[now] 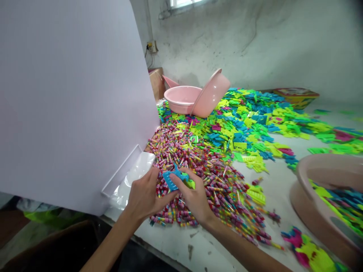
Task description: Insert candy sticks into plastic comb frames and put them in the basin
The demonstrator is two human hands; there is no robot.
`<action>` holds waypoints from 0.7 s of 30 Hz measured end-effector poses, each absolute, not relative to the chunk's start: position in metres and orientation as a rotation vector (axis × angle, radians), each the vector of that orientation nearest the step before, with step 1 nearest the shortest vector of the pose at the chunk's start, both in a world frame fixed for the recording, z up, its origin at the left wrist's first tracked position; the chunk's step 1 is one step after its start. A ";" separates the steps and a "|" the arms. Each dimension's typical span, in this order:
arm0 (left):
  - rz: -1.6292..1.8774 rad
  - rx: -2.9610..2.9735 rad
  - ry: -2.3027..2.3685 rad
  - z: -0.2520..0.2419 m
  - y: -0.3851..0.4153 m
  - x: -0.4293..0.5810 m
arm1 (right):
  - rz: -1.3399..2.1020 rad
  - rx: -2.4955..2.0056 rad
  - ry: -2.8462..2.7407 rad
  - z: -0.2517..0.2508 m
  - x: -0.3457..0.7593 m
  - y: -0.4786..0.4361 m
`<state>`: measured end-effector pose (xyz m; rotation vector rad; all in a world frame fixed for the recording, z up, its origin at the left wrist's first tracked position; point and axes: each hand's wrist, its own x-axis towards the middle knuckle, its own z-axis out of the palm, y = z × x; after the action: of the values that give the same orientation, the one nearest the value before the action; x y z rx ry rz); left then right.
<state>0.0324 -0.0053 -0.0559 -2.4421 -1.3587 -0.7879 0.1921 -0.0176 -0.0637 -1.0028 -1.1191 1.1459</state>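
My left hand and my right hand meet low in the head view, both holding a blue comb-shaped plastic piece. A lime green piece lies against my right fingers, partly hidden by them. Beneath both hands spreads a pile of small striped plastic tubes in pink, yellow and red. Beyond it lies a heap of flat green, yellow and blue plastic pieces. A clear plastic bag lies just left of my left hand.
A tall white board blocks the left side. Behind the heap, two pink basins lean together by a cardboard box. A beige basin of coloured pieces stands at right, on the white work surface.
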 end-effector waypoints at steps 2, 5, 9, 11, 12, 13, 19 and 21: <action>-0.824 -2.433 -1.365 -0.058 -0.006 0.033 | 1.120 -0.984 -1.156 -0.061 0.192 -0.019; -0.858 -2.368 -1.412 -0.061 -0.008 0.036 | 1.082 -0.986 -1.163 -0.056 0.193 -0.020; -0.851 -2.339 -1.415 -0.061 -0.008 0.040 | 1.081 -1.000 -1.152 -0.053 0.195 -0.019; -0.844 -2.339 -1.384 -0.058 -0.008 0.039 | 1.080 -1.004 -1.143 -0.053 0.196 -0.018; -0.836 -2.339 -1.377 -0.057 -0.008 0.039 | 1.082 -1.001 -1.138 -0.054 0.196 -0.018; -0.827 -2.339 -1.372 -0.055 -0.008 0.038 | 1.086 -0.997 -1.134 -0.055 0.196 -0.017; -0.822 -2.428 -1.261 -0.056 -0.010 0.036 | 1.094 -0.965 -1.162 -0.057 0.193 -0.021; -0.834 -2.471 -1.173 -0.060 -0.012 0.037 | 1.079 -0.965 -1.163 -0.056 0.192 -0.023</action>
<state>0.0366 -0.0118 -0.0595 -2.4706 -1.1727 -0.8343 0.1921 -0.0229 -0.0560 -0.9653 -1.1628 1.0795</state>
